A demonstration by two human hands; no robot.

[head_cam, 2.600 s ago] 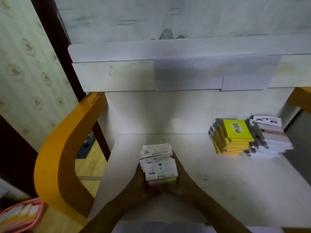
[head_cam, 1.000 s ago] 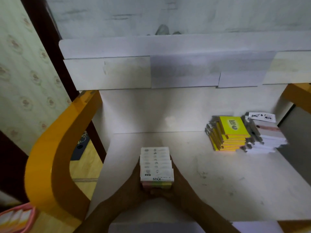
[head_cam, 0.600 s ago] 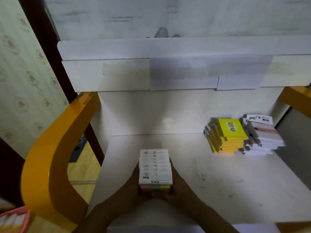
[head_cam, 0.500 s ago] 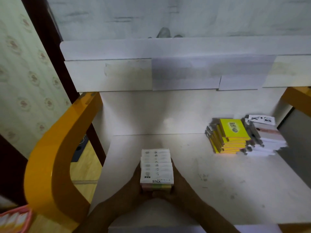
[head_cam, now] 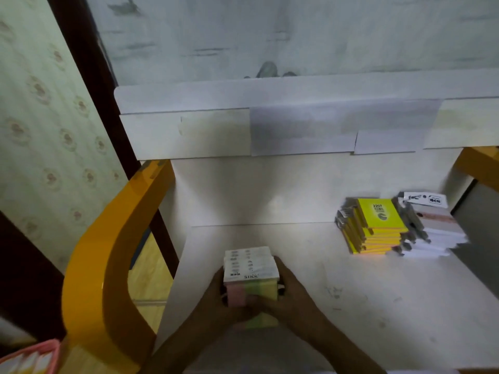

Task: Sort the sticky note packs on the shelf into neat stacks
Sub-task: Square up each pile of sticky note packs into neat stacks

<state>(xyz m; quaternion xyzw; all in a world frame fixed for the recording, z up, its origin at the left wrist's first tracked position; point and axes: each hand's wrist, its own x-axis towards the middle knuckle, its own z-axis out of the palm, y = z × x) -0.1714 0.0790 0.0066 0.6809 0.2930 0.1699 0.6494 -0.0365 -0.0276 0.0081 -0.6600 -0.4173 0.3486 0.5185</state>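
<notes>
- L hand (head_cam: 216, 294) + R hand (head_cam: 290, 291) clamp pastel stack (head_cam: 251, 276) from both sides, fingers curled round it
- stack's at front-left of shelf (head_cam: 351, 292); white "STICK" header cards on top, pink/green/yellow edges face cam
- yellow stack (head_cam: 375, 228) far R at back wall, white stack (head_cam: 432, 233) touching its R side
- orange frame (head_cam: 108, 252) L of shelf
</notes>
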